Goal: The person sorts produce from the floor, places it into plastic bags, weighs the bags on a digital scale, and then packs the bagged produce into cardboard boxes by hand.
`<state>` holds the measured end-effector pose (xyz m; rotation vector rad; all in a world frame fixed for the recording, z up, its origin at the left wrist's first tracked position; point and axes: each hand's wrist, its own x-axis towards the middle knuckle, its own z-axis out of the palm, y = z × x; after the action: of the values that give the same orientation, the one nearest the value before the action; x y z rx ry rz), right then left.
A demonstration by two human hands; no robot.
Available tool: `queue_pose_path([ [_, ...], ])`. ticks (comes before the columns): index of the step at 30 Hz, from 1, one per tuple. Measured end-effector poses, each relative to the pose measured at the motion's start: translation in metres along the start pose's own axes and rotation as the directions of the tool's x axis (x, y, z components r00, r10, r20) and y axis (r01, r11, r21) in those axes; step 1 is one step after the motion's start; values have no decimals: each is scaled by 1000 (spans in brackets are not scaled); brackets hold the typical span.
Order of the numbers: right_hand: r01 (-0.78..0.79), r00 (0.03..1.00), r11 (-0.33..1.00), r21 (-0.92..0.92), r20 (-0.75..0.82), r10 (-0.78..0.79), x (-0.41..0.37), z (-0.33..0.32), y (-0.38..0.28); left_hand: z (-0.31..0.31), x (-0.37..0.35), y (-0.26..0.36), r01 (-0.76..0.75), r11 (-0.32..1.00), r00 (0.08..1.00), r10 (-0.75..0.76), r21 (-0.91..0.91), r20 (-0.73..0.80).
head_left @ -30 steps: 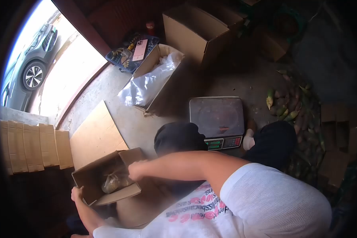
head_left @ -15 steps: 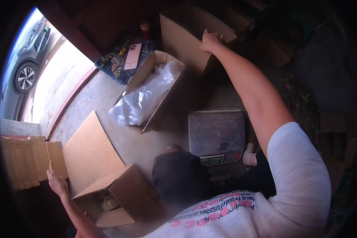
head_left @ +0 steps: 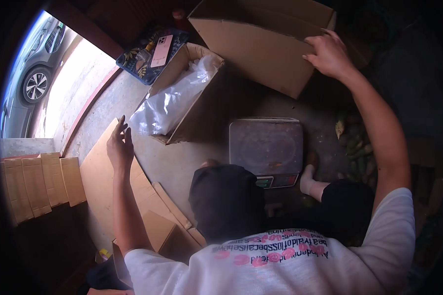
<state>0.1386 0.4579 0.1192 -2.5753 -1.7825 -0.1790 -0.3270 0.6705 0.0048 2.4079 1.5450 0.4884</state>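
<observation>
My right hand point(head_left: 330, 53) grips the edge of a big empty cardboard box point(head_left: 261, 34) held tilted above the floor, beyond a digital scale point(head_left: 267, 148). My left hand point(head_left: 119, 145) hovers with fingers spread over a flat cardboard sheet point(head_left: 103, 177) on the floor, holding nothing. A smaller open box point(head_left: 157, 236) with its flaps up sits low at my left side, partly hidden by my arm and shirt.
An open box with clear plastic bags point(head_left: 174, 98) lies left of the scale. A patterned tray with a pink phone point(head_left: 158, 50) sits behind it. Folded flat cartons point(head_left: 39, 184) are stacked at left. Mangoes point(head_left: 354, 147) lie right of the scale. A car point(head_left: 27, 83) stands outside.
My right hand has pulled the big box nearer and tilted it up. My left hand left the small box and rose over the flat sheet. The small box now sits lower in view.
</observation>
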Motion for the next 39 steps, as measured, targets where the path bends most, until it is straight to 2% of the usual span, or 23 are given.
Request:
queue_pose_path([
  [2, -12, 1000, 999, 39, 9, 11, -51, -45, 17, 9, -6, 2, 5, 999, 1000, -5, -33, -1],
  [3, 18, 994, 1000, 0, -111, -17, -77, -60, 30, 13, -7, 4, 22, 998, 1000, -21, -58, 16],
  [5, -57, 991, 988, 142, -114, 73, -128, -91, 40, 25, -5, 0, -45, 998, 999, 44, -54, -23],
  [6, -80, 987, 966, 244, -115, 110, -154, -90, 62, 30, -4, 2, -6, 998, 1000, 5, -57, -17],
  [8, 21, 970, 904, 428, -229, 86, -194, -88, 70, 45, 5, -2, 64, 995, 998, -63, -73, 12],
  [11, 89, 995, 959, 268, 27, -100, -229, -92, 70, 70, 17, -11, 152, 988, 988, -152, -3, -40],
  [14, 97, 989, 925, 369, 65, -129, -250, -65, 45, 87, 27, -16, 212, 976, 977, -213, -47, -1],
  [18, 128, 982, 893, 431, 71, -175, -269, -25, 26, 106, 36, -29, 172, 982, 985, -169, -77, 48],
  [23, 169, 963, 890, 424, 120, -240, -273, -14, 14, 93, 35, -4, 201, 980, 976, -201, 6, 78],
  [25, 149, 931, 901, 407, 249, -267, -269, -19, 11, 92, 33, 2, 231, 968, 969, -238, 102, 65],
  [27, 106, 890, 897, 428, 362, -278, -254, -42, -1, 97, 38, -6, 281, 955, 948, -291, 94, 130],
  [28, 147, 874, 895, 420, 368, -316, -244, -49, -3, 99, 41, -10, 306, 947, 934, -318, 92, 162],
  [31, 10, 913, 789, 615, 316, -258, -219, -58, -3, 103, 39, -17, 221, 963, 970, -234, 156, 68],
  [32, 90, 925, 803, 589, 249, -286, -203, -65, -6, 101, 37, -18, 144, 975, 989, -149, 171, 15],
  [34, 127, 935, 775, 619, 185, -301, -174, -77, -17, 96, 39, -24, 18, 991, 992, -2, 134, -123],
  [37, 224, 934, 767, 601, 91, -345, -125, -88, -39, 74, 50, -20, -141, 990, 950, 144, 31, -276],
  [39, 333, 913, 771, 543, 21, -408, -81, -94, -68, 33, 59, 14, -257, 963, 907, 269, 80, -324],
])
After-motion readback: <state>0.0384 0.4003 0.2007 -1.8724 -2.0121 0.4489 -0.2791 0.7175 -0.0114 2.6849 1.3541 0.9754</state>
